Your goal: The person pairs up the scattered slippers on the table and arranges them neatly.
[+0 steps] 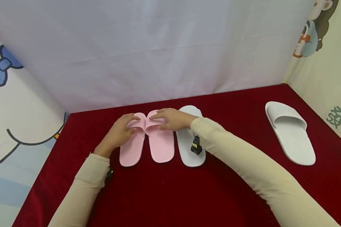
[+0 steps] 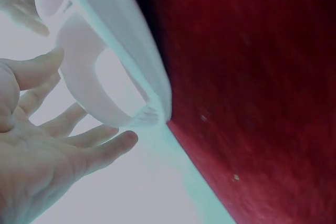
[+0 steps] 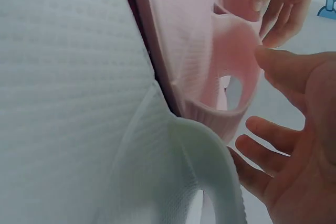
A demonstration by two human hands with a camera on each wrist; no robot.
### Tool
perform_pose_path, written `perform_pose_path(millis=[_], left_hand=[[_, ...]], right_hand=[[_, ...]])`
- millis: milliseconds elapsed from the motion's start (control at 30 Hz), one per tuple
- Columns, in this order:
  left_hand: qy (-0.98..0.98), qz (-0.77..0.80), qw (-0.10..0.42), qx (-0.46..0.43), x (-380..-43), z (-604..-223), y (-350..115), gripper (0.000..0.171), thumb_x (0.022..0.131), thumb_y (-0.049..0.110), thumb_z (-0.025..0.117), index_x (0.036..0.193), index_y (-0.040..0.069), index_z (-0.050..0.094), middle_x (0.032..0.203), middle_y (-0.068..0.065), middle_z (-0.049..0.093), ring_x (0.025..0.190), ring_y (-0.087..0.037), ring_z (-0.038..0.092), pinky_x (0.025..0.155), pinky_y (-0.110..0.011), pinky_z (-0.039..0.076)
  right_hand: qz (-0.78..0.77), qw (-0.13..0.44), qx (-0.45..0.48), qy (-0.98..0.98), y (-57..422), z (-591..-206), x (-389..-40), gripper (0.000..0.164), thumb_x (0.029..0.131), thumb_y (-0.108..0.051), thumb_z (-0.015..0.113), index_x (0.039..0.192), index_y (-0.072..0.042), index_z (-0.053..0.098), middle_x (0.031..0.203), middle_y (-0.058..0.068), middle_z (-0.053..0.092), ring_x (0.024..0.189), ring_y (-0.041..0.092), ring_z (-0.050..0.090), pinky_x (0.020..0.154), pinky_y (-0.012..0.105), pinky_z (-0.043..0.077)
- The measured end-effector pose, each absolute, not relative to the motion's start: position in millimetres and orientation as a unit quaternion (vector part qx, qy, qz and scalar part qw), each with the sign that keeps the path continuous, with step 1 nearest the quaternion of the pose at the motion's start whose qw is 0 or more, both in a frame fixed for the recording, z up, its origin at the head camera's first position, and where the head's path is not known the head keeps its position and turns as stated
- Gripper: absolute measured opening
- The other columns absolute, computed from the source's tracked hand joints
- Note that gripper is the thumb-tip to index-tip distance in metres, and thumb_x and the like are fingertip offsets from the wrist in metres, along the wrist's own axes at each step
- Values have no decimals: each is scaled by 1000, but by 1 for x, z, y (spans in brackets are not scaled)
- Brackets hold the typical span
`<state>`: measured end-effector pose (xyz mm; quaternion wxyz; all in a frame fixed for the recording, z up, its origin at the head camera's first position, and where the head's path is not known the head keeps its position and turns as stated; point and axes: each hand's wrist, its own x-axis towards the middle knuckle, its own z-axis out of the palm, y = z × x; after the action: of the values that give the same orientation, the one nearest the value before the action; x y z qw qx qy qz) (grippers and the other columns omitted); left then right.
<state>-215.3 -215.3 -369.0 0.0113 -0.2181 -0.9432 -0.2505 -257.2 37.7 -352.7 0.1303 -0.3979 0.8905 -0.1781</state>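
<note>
Mid-frame, the left hand (image 1: 119,130) and right hand (image 1: 174,119) are hovering over pink slippers (image 1: 162,148), fingers apart, perhaps positioning them; gripping would be needing curled fingers.

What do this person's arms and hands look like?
The left sleeve and right sleeve are long and cream-coloured. The left hand and right hand are gloveless. A small black device with a yellow mark sits by the right cuff.

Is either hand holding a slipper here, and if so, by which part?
Nothing is held: the left hand and right hand are at the pink slipper straps, not gripping.
</note>
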Motion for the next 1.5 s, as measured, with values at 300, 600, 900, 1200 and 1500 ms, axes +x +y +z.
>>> perform_pose_path(millis=[300,600,900,1200,1500], left_hand=[[-943,-198,64,-260,-189,-369,-199,35,87,5,70,122,3,65,140,-27,54,137,-50,42,105,-70,37],[-942,-137,74,-298,-155,-366,-176,35,90,15,71,124,9,64,137,-21,57,135,-51,44,104,-71,38],[-929,-114,71,-345,-132,-364,-146,35,90,20,73,124,17,65,139,-13,55,138,-43,44,103,-64,39],[-926,-107,74,-354,-134,-363,-129,38,91,23,71,128,20,64,142,-12,54,139,-39,44,104,-62,40],[-918,-143,60,-365,-155,-351,-85,39,95,25,67,133,19,61,143,-13,53,137,-35,47,104,-58,45]], right_hand=[[-197,99,-444,869,68,-344,-227,51,98,-30,61,147,-20,50,154,4,47,146,26,39,121,45,30],[-184,57,-470,862,109,-346,-188,46,98,-30,62,143,-23,54,153,9,46,146,29,37,117,48,36],[-181,14,-488,854,135,-355,-166,42,96,-30,65,137,-23,59,149,8,50,144,30,38,116,50,37],[-173,-28,-457,872,177,-357,-168,44,93,-27,71,135,-19,61,147,13,52,143,36,39,116,54,34],[-188,-40,-358,914,252,-342,-177,49,92,-24,71,138,-13,58,149,16,48,145,41,33,116,60,27]])
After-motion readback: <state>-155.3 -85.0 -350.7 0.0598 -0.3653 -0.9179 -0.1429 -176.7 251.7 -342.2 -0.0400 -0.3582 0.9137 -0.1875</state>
